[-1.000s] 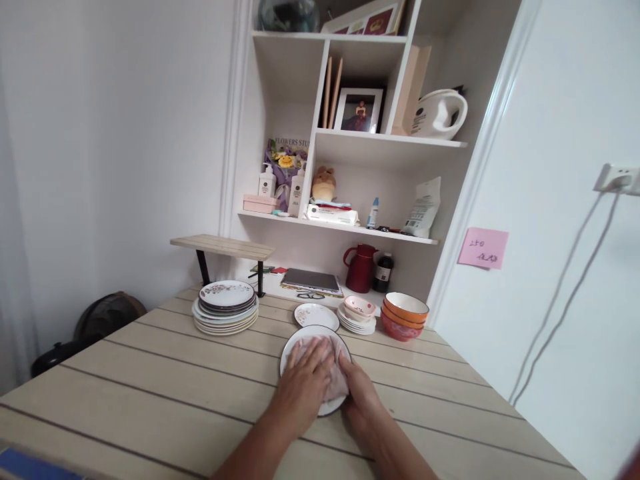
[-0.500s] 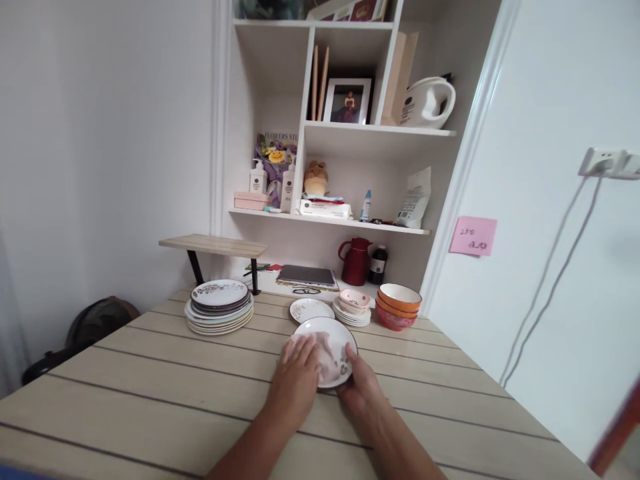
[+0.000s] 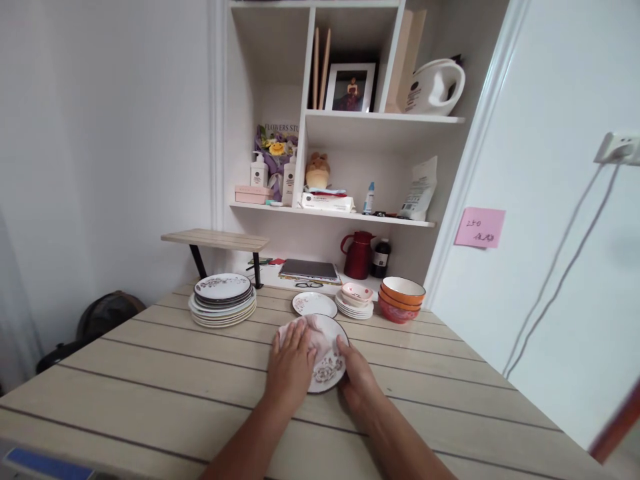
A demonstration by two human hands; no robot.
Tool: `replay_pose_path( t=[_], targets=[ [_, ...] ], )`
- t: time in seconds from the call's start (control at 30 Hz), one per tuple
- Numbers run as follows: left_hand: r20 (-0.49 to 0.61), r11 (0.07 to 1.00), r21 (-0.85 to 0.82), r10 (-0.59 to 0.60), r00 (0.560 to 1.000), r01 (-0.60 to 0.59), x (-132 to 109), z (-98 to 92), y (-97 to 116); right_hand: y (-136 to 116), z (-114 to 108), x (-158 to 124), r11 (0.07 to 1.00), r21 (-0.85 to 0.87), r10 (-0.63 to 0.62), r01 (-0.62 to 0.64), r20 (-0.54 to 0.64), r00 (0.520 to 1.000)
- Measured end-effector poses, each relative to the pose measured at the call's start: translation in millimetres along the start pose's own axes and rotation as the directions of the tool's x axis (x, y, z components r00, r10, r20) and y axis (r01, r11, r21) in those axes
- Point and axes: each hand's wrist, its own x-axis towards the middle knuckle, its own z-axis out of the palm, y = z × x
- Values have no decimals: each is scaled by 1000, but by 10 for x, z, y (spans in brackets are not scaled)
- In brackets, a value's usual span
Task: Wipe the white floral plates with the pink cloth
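Note:
A white plate (image 3: 330, 367) with a dark rim and a brown flower pattern is held above the table, tilted up. My right hand (image 3: 356, 373) grips its right edge, thumb on the upper face and the other fingers hidden beneath. On the plate's left part lies a pale pink cloth (image 3: 315, 333). My left hand (image 3: 293, 360) presses this cloth against the plate, with fingers stretched over it; its thumb is mostly hidden. Just behind, a similar smaller-looking plate (image 3: 314, 305) rests on the table.
Left stands a stack of plates (image 3: 223, 313) near a small raised shelf (image 3: 215, 240). Small dishes (image 3: 355, 310) with a pink bowl (image 3: 357, 293) on top and stacked orange bowls (image 3: 401, 300) stand at the back right. Behind are a red jug (image 3: 358, 257) and a laptop (image 3: 309, 269).
My left hand and the cloth have shifted left and up over the plate, baring more of the flower pattern. The plate has moved slightly left, and the camera view has tilted a little.

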Motion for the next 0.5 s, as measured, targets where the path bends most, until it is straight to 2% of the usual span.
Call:
replay_pose_path(
  t=[0.07,0.17,0.23,0.33,0.5],
  targets=[
    [7,999,-11,39,999,-39,-14,10,-4,-17,-39,43,999,46,25,-21,-75,997],
    [30,983,-74,169,985,-167,-37,-5,30,-54,-106,108,988,144,75,-57,-124,989],
    [59,963,-128,246,967,-237,-47,-36,70,-69,-132,128,984,163,93,-73,-115,989],
    [113,938,-187,315,942,-291,-49,-102,118,-70,-118,99,995,81,71,-64,-87,994],
    [183,942,-189,310,933,-276,-23,-164,117,-71,-20,-27,999,-49,8,-6,55,998]
  ],
)
